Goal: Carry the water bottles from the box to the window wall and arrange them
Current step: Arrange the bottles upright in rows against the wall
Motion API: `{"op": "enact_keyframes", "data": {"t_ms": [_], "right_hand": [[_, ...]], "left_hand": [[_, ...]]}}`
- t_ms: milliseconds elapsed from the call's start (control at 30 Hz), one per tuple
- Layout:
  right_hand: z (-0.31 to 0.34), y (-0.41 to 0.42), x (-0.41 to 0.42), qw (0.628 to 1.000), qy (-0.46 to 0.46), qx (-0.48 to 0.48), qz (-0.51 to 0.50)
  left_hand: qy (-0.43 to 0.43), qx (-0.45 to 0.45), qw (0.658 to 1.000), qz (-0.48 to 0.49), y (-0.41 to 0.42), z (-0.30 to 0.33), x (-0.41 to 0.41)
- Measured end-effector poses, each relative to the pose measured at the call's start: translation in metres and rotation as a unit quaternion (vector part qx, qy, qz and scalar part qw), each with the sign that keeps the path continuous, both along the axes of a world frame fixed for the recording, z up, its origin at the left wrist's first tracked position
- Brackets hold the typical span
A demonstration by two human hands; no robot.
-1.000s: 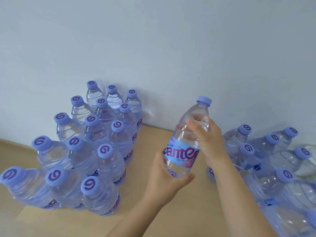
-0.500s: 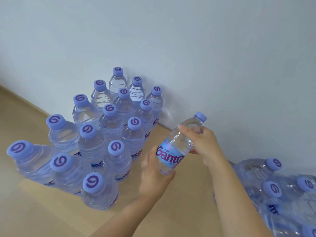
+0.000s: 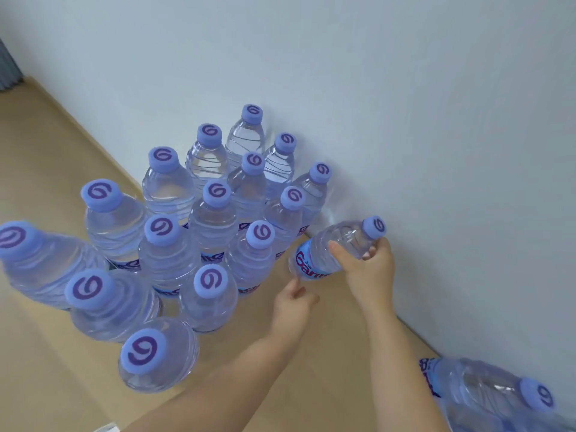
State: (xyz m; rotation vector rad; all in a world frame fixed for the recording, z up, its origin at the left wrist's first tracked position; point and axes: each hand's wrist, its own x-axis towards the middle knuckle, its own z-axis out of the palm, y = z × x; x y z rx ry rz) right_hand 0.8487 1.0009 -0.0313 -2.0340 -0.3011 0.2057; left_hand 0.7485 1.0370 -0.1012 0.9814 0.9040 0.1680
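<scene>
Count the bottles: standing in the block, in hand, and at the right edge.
Standing bottles in the block: 15
Held bottle, in the right hand: 1
Right-edge bottles: at least 1, cropped
Total: at least 17

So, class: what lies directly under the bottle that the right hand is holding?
Bare wooden floor beside the wall; the held bottle and left hand cover part of it.
</scene>
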Motion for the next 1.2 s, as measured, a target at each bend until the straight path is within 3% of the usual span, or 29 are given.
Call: {"op": "enact_keyframes", "data": {"t_ms": [233,367,667,833,1033,1200], "right_hand": [[-0.007,0.02,0.016,0.996,-0.048,-0.021,0.065],[-0.011,0.019,0.016,0.997,-0.07,0.017,0.041],[-0.017,0.023,0.01,0.995,-0.1,-0.006,0.022],[-0.004,0.013,-0.003,0.997,-0.061,-0.019,0.034],[0.023,-0.076,-0.061,0.993,-0.115,0.001,-0.031],[0.034,-0.145,-0.108,0.961,-0.218,-0.001,-0.172]], "left_hand": [[-0.001,-0.064,0.998,0.028,0.004,-0.007,0.028],[-0.017,-0.09,0.995,0.033,0.008,-0.01,0.033],[-0.03,-0.092,0.994,0.045,0.016,-0.015,0.039],[-0.018,-0.067,0.998,0.008,0.012,-0.001,0.032],[0.0,0.008,0.988,-0.151,-0.046,0.011,0.005],[-0.051,0.115,0.934,-0.336,-0.104,0.023,-0.008]]}}
